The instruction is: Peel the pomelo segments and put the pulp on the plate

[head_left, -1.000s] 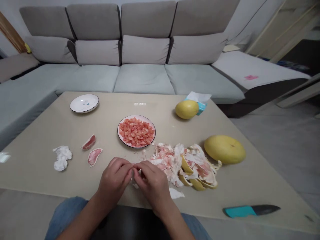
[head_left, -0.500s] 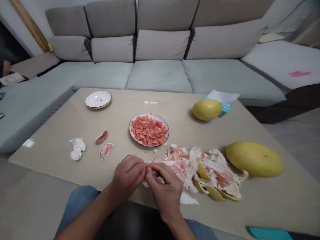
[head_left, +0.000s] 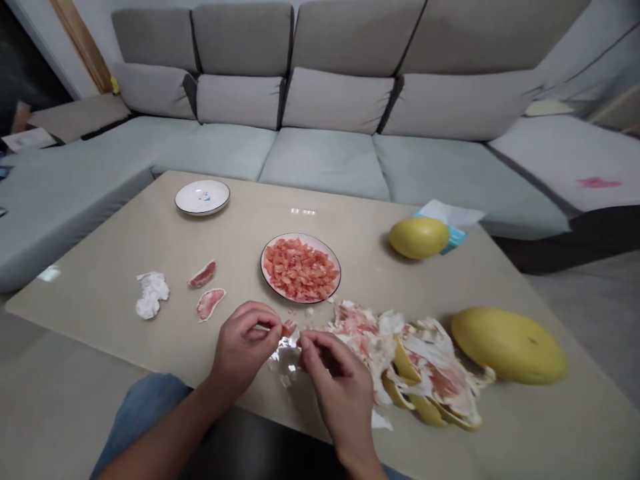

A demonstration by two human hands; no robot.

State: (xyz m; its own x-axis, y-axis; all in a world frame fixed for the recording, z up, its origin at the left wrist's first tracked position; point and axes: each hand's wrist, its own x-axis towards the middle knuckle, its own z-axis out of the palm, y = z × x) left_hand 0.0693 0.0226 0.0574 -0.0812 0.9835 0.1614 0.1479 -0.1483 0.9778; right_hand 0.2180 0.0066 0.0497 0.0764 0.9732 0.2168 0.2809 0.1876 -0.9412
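Between thumb and fingers, my left hand [head_left: 249,345] pinches a small piece of pink pomelo flesh [head_left: 289,327]. Close beside it, a little apart, my right hand [head_left: 340,380] is closed in a pinch; what lies between its fingertips is too small to make out. Just beyond both hands stands a plate [head_left: 263,275] heaped with pink pomelo pieces [head_left: 300,269]. Two pomelo segments [head_left: 202,274] with pale membrane lie on the table to the left. A pile of peel and torn membrane [head_left: 395,353] spreads right of my right hand.
A crumpled white tissue [head_left: 152,294] lies at the left, and a white plate [head_left: 202,198] sits at the far left. One yellow pomelo [head_left: 419,237] rests against a tissue pack [head_left: 454,239]; a larger one [head_left: 509,345] is at the right. A grey sofa [head_left: 325,157] runs behind the table.
My hands, pressed together before, have drawn apart, and a pink piece now shows at the left fingertips. The view has shifted and tilted slightly.
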